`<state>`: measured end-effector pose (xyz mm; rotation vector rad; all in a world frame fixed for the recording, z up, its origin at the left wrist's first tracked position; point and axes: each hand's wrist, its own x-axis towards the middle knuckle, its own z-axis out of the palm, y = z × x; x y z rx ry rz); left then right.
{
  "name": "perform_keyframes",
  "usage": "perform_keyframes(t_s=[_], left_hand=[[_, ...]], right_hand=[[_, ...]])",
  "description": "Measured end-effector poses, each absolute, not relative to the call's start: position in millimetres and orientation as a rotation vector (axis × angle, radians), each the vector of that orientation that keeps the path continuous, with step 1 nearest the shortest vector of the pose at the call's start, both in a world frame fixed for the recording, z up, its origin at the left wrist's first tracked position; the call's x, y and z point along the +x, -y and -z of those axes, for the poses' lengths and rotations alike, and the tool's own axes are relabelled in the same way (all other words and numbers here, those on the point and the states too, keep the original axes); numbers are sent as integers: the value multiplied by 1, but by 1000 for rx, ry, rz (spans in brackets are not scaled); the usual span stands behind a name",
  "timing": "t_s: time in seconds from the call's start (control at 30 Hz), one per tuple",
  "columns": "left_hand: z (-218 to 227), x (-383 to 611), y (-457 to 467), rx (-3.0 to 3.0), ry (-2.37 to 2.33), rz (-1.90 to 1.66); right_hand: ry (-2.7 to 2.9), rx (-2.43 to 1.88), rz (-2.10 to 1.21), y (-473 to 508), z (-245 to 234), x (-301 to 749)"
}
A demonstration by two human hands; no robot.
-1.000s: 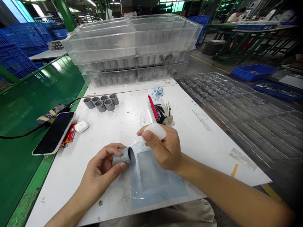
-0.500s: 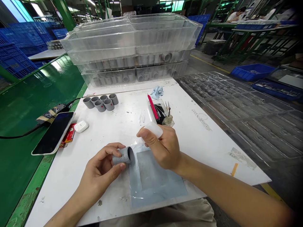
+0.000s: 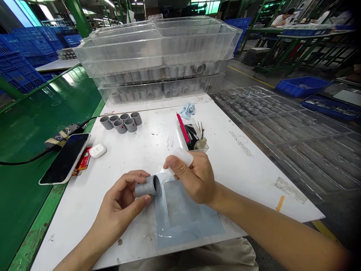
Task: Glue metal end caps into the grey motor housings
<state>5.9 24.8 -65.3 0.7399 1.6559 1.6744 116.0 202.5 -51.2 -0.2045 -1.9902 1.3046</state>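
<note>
My left hand (image 3: 121, 201) is shut around a short grey plastic pipe coupling (image 3: 147, 186), with its open end facing right. My right hand (image 3: 191, 178) grips a white plastic squeeze bottle (image 3: 180, 157), its tip pointing down and left. The tip sits close to the coupling's mouth, though I cannot tell if they touch. Both hands hover over a pale blue plastic sheet (image 3: 183, 214) lying on the white work board (image 3: 248, 169).
Several grey couplings (image 3: 120, 123) stand at the board's far edge, behind them stacked clear trays of fittings (image 3: 158, 49). A phone (image 3: 64, 158) and earbud case (image 3: 97, 150) lie left. A small tool tray (image 3: 191, 134) sits ahead. Clear formed trays (image 3: 293, 135) lie right.
The white bottle has tilted further down in my right hand, its tip nearer the coupling's mouth. The coupling has shifted only slightly in my left hand.
</note>
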Motion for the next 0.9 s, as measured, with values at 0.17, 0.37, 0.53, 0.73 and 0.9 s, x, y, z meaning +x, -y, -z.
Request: perform_keyframes(t_s=[0.17,0.37,0.53,0.73,0.9], left_hand=[[61,6,-25,697,-1832,-1546],[62,8,-25,604,-1837,-1502],[70,3,-25,708,-1792,-1603],[79,-4,-23,896,-1686,-1621],[79,-4,-21,891,-1640,-1612]], right_hand=[[1885,-217,-1463,-204,50,117],[1823,-250,-1382,-206,50,118],[1857,-256,-1299,-206,51,116],[1882,-246,-1268,-205,52,116],[1902,-247,-1239,-204,52,115]])
